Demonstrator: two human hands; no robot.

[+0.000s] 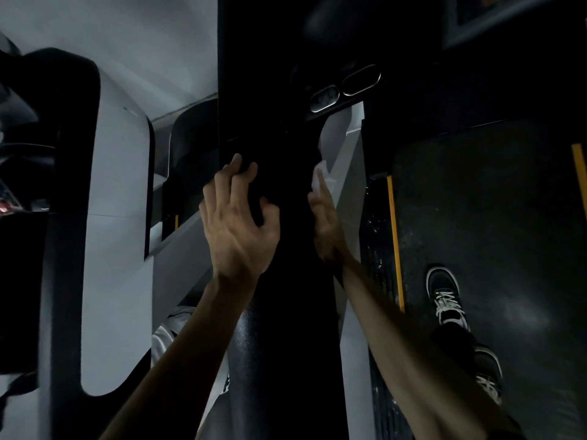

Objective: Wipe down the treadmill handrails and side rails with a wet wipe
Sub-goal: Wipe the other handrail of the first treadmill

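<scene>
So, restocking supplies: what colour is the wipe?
White wet wipe, under the right hand; head view.

No legible text, brand, number or sign anywhere in this dim view. Two oval metal-rimmed fittings [344, 87] on the dark treadmill handrail [286, 217], both too dark to show any marking. Yellow strips [394, 239] along the belt edge plain and unlettered, and only a faint dark mark, too small and shadowed to read, on the white garment [168, 331] at the bottom.
</scene>
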